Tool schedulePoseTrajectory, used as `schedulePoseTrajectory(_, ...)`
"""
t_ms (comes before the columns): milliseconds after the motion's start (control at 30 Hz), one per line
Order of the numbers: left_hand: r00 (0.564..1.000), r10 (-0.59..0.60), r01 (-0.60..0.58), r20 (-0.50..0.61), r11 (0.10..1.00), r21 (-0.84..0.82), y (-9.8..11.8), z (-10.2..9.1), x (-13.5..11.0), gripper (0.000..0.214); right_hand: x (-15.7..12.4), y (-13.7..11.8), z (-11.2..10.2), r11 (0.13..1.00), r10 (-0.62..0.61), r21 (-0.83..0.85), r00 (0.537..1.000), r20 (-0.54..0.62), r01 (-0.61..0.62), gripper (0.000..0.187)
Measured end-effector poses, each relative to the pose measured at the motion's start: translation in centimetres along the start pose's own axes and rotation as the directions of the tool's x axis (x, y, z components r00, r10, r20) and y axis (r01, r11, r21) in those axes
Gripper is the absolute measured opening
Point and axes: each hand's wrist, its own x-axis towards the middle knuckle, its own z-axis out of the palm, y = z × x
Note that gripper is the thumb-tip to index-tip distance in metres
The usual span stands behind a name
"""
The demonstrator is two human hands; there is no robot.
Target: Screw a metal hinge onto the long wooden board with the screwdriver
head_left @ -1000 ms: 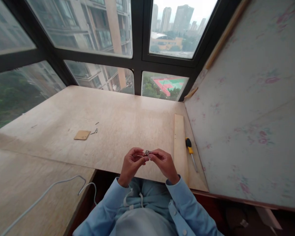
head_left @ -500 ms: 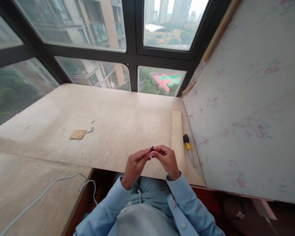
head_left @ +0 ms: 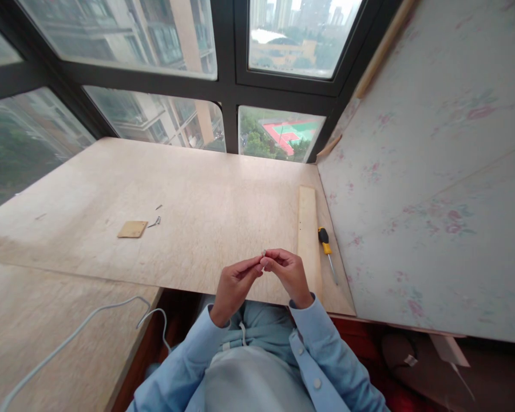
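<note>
Tiny, mostly hidden piece (head_left: 264,252) between the two hands (head_left: 235,284)

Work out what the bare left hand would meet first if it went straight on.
Most likely the bare right hand, directly ahead, with a small shiny piece at their fingertips; whether the two hands touch is unclear.

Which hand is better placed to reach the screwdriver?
Probably the right hand: the screwdriver lies to its right, past the board. The left hand is farther. Both meet at a small part; the right may need freeing first.
</note>
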Motion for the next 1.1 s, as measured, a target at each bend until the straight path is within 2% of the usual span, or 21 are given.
schedulePoseTrajectory(367, 0.994, -0.109, 0.105, -0.020, 0.984, -0.145, -0.2, 0.0, -0.2, 0.033, -0.5, -0.1, 0.3, 0.997, 0.040, -0.073, 0.999, 0.006, -0.039, 0.029)
schedulePoseTrajectory(733, 0.992, -0.125, 0.124, -0.004, 0.989, -0.082, -0.1, -0.3, -0.7, 0.039, -1.0, 0.5, 0.6, 0.996, 0.062, -0.065, 0.998, -0.002, -0.063, 0.029)
schedulePoseTrajectory(933, 0.990, -0.137, 0.136, -0.034, 0.990, -0.045, -0.1, -0.2, -1.0, 0.039, -1.6, 0.7, 0.7, 0.991, 0.029, -0.134, 0.999, 0.034, -0.024, 0.030)
schedulePoseTrajectory(1100, 0.994, -0.095, 0.094, -0.047, 0.995, -0.019, -0.5, -0.1, -1.4, 0.036, -2.2, 1.0, 0.6, 0.977, -0.021, -0.212, 0.999, 0.042, 0.030, 0.029)
